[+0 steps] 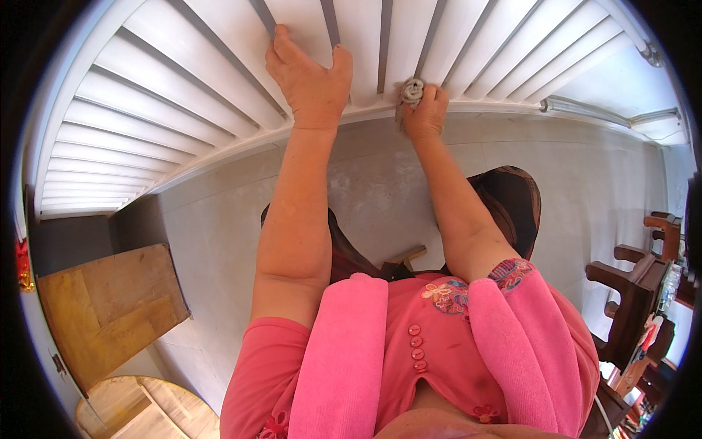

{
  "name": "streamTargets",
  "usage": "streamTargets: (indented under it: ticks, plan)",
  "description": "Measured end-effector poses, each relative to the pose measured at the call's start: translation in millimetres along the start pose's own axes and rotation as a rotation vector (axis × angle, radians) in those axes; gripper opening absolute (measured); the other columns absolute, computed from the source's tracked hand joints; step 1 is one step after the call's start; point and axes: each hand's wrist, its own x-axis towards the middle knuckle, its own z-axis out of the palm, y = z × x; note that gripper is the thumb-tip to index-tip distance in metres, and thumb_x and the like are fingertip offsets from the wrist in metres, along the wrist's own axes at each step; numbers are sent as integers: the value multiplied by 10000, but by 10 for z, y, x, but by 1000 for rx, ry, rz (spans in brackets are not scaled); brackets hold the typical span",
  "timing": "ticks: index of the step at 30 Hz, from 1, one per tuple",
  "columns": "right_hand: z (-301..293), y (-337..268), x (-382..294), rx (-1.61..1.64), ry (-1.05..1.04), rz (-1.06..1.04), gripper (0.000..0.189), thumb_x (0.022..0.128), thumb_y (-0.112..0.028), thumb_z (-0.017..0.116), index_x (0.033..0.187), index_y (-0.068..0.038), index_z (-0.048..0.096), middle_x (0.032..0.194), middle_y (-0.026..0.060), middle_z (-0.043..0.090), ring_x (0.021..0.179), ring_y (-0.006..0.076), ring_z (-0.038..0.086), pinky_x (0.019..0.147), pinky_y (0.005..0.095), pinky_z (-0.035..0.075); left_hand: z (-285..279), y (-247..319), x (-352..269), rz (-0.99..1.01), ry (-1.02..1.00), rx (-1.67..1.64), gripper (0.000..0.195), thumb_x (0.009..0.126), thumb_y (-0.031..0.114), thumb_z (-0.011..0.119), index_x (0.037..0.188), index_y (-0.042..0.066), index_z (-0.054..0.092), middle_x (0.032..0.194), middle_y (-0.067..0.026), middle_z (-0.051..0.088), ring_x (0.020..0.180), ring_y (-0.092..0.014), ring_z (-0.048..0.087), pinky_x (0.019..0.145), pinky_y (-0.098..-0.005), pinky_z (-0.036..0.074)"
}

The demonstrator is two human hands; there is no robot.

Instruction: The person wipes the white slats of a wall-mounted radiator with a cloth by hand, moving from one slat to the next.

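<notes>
A white column radiator (364, 49) curves across the top of the view. My left hand (314, 82) is on one of its columns, thumb at one side and fingers at the other; some fingertips are hidden by the hand or in the gap. Farther right, my right hand (428, 112) holds a rolled grey cloth (412, 92) against the lower ends of the columns, just above the bottom rail. A loose edge of the cloth hangs beside the wrist.
A wooden board (115, 307) stands at the left, above a round wooden top (148, 409). Dark wooden furniture (630, 291) lines the right side. Metal pipes (587, 110) run from the radiator's right end. Grey tiled floor (378, 192) lies below. A pink towel (343, 351) hangs over my chest.
</notes>
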Motion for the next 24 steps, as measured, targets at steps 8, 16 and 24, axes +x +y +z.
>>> streamTargets:
  ticks: [8,16,24]
  plan:
    - [28,36,-63,-56,-95,111,512,708,-128,801,1149,-72,547,1184,199,514,1114,408,515,933,473,464,13,-15,7,24,-2,8,810,792,287,701,1408,-76,322,1298,-211,432,1247,-360,375,984,-413,416]
    - [-479,-513,581,99,162,-51,445,703,-131,771,1090,-67,560,1128,178,534,1040,403,550,865,472,493,43,-3,4,22,14,25,801,797,280,706,1402,-81,324,1288,-214,439,1242,-361,375,976,-420,431]
    - [-856,-938,1074,160,358,-250,462,685,-145,790,1079,-72,561,1122,165,548,1066,368,539,865,449,504,8,49,24,-11,-45,-63,845,794,273,680,1427,-102,266,1382,-348,346,1302,-469,305,1088,-519,309]
